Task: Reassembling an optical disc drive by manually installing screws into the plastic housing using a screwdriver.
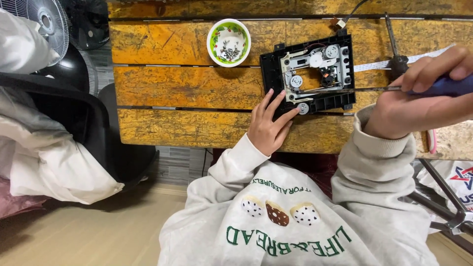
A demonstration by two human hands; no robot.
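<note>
A black disc-drive mechanism [309, 74] with white gears and metal rails lies on the yellow wooden table [187, 88]. My left hand [268, 125] rests flat at its near left corner, fingers spread and touching the black frame. My right hand [423, 96] grips a blue-handled screwdriver [443, 86]. Its long metal shaft points left, and the tip reaches over the mechanism's near edge.
A small green-and-white bowl [228, 42] holding several screws stands left of the mechanism. A second screwdriver [394, 44] and a white ribbon cable [394, 63] lie to the right. A black chair draped with white cloth [54, 148] and a fan [44, 24] stand at left.
</note>
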